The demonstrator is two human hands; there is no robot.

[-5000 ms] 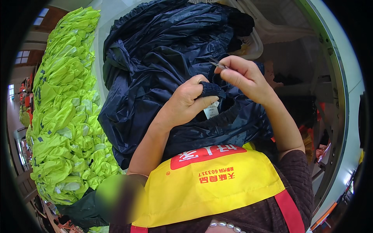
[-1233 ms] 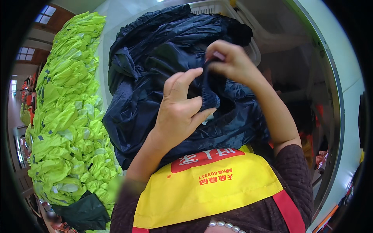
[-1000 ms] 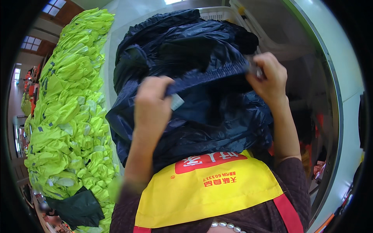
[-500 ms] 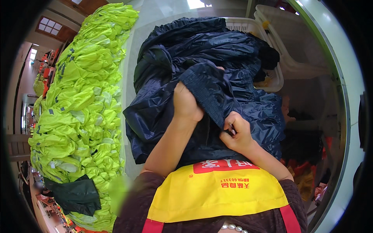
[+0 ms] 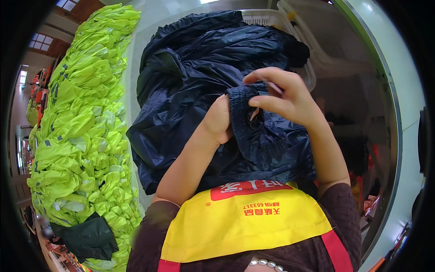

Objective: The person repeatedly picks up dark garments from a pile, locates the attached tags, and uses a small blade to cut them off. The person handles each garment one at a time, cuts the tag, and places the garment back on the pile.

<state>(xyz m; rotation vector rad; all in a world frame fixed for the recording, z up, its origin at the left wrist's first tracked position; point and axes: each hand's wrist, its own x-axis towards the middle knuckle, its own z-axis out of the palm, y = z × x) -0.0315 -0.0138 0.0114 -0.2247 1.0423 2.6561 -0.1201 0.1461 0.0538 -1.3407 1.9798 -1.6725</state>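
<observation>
Both hands lift 1 shiny dark blue rain jacket (image 5: 217,81) close: the right hand (image 5: 290,97) pinches its stretchy hem shut, and the left hand (image 5: 219,120) is tucked inside, its grip hidden.

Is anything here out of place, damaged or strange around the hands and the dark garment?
Nothing looks damaged or spilled. The left hand and right hand hold a gathered edge of the navy garment. One oddity: a dark green garment lies alone at the near end of the neon-yellow pile.
</observation>
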